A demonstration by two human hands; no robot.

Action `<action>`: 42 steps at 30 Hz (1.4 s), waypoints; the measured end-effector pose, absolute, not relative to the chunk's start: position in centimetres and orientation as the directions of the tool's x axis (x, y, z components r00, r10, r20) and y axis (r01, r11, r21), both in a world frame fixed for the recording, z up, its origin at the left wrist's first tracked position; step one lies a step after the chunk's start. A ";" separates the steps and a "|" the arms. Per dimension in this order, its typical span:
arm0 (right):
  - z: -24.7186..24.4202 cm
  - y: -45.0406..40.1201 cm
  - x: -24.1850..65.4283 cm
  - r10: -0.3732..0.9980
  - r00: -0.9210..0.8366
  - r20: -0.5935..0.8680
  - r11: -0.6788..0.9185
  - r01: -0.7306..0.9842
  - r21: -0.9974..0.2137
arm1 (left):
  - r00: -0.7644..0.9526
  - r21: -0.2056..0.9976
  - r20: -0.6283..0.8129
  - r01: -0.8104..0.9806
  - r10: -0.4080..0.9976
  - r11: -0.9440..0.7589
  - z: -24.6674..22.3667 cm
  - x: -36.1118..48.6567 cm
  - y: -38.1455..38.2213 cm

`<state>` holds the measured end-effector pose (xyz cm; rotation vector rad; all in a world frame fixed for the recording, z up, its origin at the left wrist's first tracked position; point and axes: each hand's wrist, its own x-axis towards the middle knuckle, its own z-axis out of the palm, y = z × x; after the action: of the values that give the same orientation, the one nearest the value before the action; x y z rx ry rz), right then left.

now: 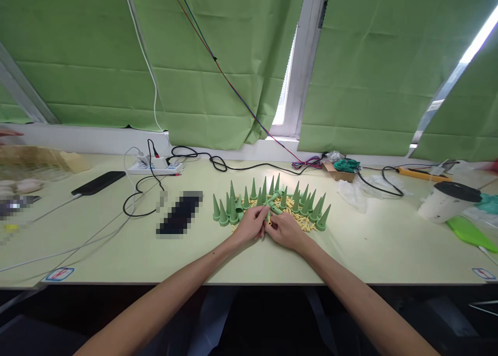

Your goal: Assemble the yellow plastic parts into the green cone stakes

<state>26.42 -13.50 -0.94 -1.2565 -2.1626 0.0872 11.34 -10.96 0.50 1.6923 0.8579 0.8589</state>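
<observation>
The left hand (253, 224) and right hand (286, 230) meet over the near edge of the pile, both with fingers curled in and tips nearly together. The left pinches a green cone (267, 214), largely hidden by fingers; the right grips a yellow peg (270, 221) at the cone, its round, hollow-looking end poking out between the hands. How far the peg sits in the cone cannot be told.

Around them on the table (369, 247), more green cones (323, 219) stand upright in a loose arc, matte and plastic-looking, each tapering from a wider round base to a narrow tip; some show a small dark hole low down. Within the arc lie green tubular pieces (275, 196), tilted over a heap of slim, pale yellow pegs (305, 222) scattered at all angles.

The tabletop is smooth and pale yellow-green. Beyond hang creased green fabric blinds (218, 101); to the right are crumpled, translucent plastic bags (353, 194) and a white cup (443, 205) with a black lid
</observation>
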 end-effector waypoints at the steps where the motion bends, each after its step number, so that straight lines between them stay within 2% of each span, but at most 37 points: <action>1: -0.9 -13.5 26.4 0.802 -0.349 0.485 0.545 0.760 -0.355 | 0.495 0.962 0.139 0.139 0.858 -0.236 0.5 11.3 -10.9; 33: -0.5 -13.6 26.3 0.812 -0.354 0.464 0.525 0.791 -0.314 | 0.494 0.965 0.127 0.140 0.860 -0.223 0.8 11.4 -11.2; 42: -0.6 -13.7 26.3 0.838 -0.303 0.454 0.506 0.743 -0.438 | 0.504 0.950 0.158 0.157 0.849 -0.270 0.6 11.3 -11.1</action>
<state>26.32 -13.65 -0.56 -1.2879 -2.1061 0.1896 11.27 -11.15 0.60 1.7356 0.8546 0.8558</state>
